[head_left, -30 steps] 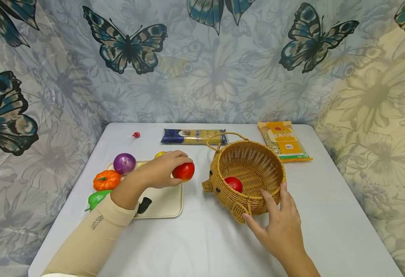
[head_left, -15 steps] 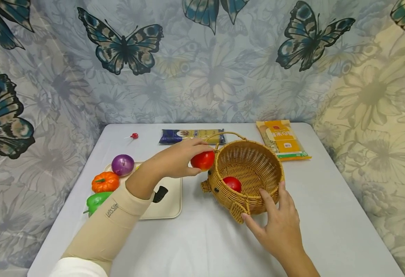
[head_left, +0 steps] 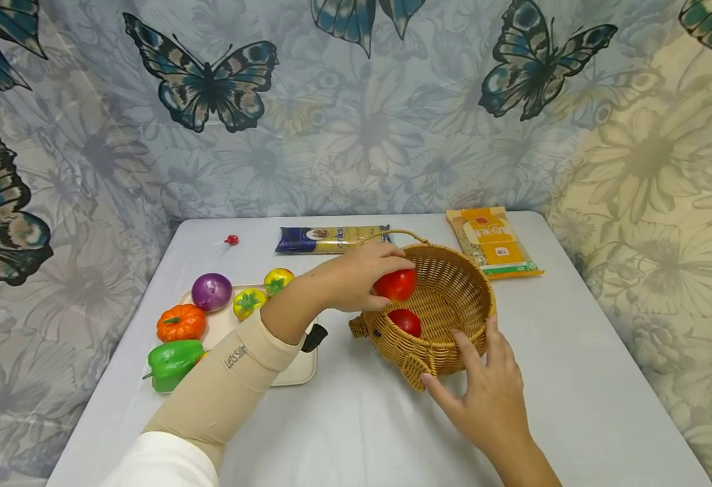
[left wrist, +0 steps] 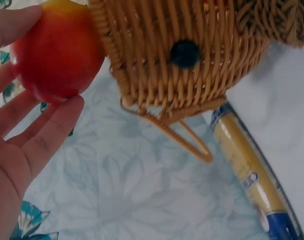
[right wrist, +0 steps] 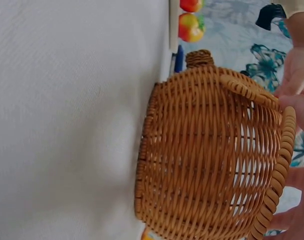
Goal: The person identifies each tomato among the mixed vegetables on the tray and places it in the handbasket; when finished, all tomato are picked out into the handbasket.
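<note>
My left hand (head_left: 352,279) grips a red apple (head_left: 397,285) just above the left part of the rim of a wicker basket (head_left: 405,348). In the left wrist view the apple (left wrist: 59,55) shows a yellow top, with thumb and fingers around it, right beside the basket wall (left wrist: 156,60). Another red round fruit (head_left: 406,322) lies inside the basket near its left side. My right hand (head_left: 493,396) holds the near right of the basket, fingers over the rim and thumb outside by a woven ear-like flap (head_left: 415,370).
To the left, a cream tray (head_left: 300,372) holds yellow fruits (head_left: 248,304) with green caps. An orange pumpkin (head_left: 181,322), green pepper (head_left: 174,365) and purple round vegetable (head_left: 212,292) sit along its left edge. Behind lie a spaghetti pack (head_left: 313,240), a yellow bag (head_left: 495,243) and a small red item (head_left: 231,240).
My left hand has carried the apple rightward from over the tray to above the basket's rim. The right hand keeps its hold on the basket.
</note>
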A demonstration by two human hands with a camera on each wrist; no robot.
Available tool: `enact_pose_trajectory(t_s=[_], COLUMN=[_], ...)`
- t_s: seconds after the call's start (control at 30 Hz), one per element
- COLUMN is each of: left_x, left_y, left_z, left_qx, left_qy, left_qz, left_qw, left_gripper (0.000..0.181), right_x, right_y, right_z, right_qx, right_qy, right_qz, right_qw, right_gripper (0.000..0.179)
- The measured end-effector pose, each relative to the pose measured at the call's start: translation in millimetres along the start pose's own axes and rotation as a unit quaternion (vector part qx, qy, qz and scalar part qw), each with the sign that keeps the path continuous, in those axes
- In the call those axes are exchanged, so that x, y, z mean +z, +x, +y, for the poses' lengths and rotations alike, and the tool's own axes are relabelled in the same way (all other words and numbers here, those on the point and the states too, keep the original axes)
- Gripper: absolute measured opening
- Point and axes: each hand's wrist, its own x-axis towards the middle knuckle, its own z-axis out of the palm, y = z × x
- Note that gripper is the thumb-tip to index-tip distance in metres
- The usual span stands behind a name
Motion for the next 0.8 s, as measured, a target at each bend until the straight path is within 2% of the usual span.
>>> enact_pose_trajectory(t_s=[0.33,0.57,0.8], left_x=[22.2,29.7,31.1], left_y=[23.5,28.2,30.2], left_z=[6.9,5.8,7.1], left_qx=[-0.007,-0.02,-0.027], left_qy=[0.014,0.027,0.042], left_qz=[-0.059,-0.077,-0.093], left_qw=[0.9981,0.9965,0.9944], left_gripper=[0.065,0.064,0.066], right_x=[1.1,1.5,1.8], right_y=[-0.9,-0.8,-1.4], right_z=[0.7,0.5,1.1], right_qx=[0.007,0.006,0.007], right_qy=[-0.004,-0.005,-0.006], right_qz=[-0.005,-0.003,-0.001], right_qw=[1.0,1.0,1.0], right_gripper=[0.081,0.081,0.081])
